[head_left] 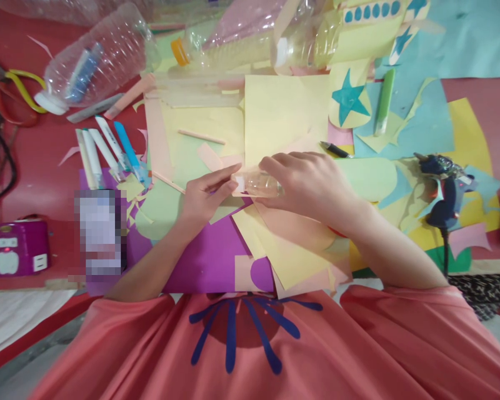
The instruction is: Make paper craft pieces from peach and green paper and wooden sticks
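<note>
A small clear plastic bottle (261, 183) with a white cap (239, 184) lies on its side between my two hands, cap toward the left. My right hand (302, 180) is wrapped over its body from above. At the cap end, the thumb and fingers of my left hand (210, 191) pinch the white cap. A pale strip of paper runs along the bottle's near side; whether it is attached, I cannot tell. Under the hands lie sheets of yellow paper (285, 111) and purple paper (208, 255). A black pen (335, 149) rests just beyond my right hand.
Large clear bottles (104, 55) lie along the back. Scissors (25, 83), several markers (104, 141) and a phone (100, 230) are at left, near a purple box (21, 247). At right are a green cutter (385, 103), a blue star cutout (350, 100) and a glue gun (444, 194).
</note>
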### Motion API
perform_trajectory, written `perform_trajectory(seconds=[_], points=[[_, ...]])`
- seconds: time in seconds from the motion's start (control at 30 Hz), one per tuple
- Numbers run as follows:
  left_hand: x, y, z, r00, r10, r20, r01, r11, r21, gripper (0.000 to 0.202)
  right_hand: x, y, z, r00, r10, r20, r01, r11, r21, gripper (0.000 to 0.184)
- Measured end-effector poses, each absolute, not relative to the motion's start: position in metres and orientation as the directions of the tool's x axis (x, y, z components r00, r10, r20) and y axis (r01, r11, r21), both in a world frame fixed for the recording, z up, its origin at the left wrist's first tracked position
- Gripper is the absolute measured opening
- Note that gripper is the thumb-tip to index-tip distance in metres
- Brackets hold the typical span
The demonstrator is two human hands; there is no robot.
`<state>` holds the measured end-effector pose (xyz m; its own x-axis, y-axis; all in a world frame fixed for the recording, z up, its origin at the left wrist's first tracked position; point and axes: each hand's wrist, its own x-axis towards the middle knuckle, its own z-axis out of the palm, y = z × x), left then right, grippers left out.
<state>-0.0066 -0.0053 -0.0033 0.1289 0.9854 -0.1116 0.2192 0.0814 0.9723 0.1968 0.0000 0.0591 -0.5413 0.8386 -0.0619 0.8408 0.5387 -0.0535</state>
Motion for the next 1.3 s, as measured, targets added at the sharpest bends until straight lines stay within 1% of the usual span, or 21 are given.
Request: perform_trajectory(seconds=[0.13,0.3,0.37,0.47,0.5,0.63,0.73,0.87,1.07,1.3], points=[[-0.005,-0.005,-0.003,0.124,0.987,-0.098,0.188,0.074,0.979,0.049,0.196,0.0,0.059,-0.535,0.843,-0.055,0.844,0.533,-0.059,0.036],[-0.005,-0.003,-0.001,0.149,0.983,-0.109,0.11,0.093,0.989,0.04,0.197,-0.001,0.061,-0.538,0.841,-0.051,0.842,0.535,-0.062,0.036],[-0.005,-0.002,-0.001,0.154,0.979,-0.134,0.067,0.125,0.99,0.043,0.197,-0.002,0.062,-0.556,0.83,-0.048,0.831,0.554,-0.05,0.035],[-0.005,0.0,-0.001,0.147,0.975,-0.165,0.009,0.165,0.986,0.055,0.198,-0.003,0.063,-0.574,0.818,-0.023,0.819,0.574,-0.024,0.033],[-0.005,0.0,-0.001,0.146,0.973,-0.177,0.003,0.178,0.984,0.054,0.197,-0.004,0.063,-0.576,0.817,-0.012,0.817,0.576,-0.017,0.033],[-0.004,0.001,0.001,0.158,0.963,-0.219,-0.005,0.223,0.975,0.034,0.196,-0.005,0.064,-0.588,0.809,0.014,0.809,0.587,0.012,0.027],[-0.004,0.0,0.004,0.147,0.962,-0.231,-0.02,0.237,0.971,0.027,0.194,-0.008,0.065,-0.593,0.805,0.017,0.805,0.592,0.026,0.023],[-0.005,0.0,0.005,0.151,0.96,-0.234,-0.037,0.242,0.969,0.019,0.193,-0.011,0.068,-0.604,0.797,0.016,0.797,0.604,0.02,0.023],[-0.005,0.0,0.006,0.16,0.958,-0.239,-0.016,0.245,0.969,0.019,0.194,-0.011,0.068,-0.6,0.8,0.014,0.8,0.6,-0.012,0.024],[-0.007,-0.001,0.006,0.141,0.959,-0.246,0.059,0.24,0.969,0.027,0.195,-0.01,0.071,-0.605,0.796,-0.028,0.796,0.606,0.009,0.026]])
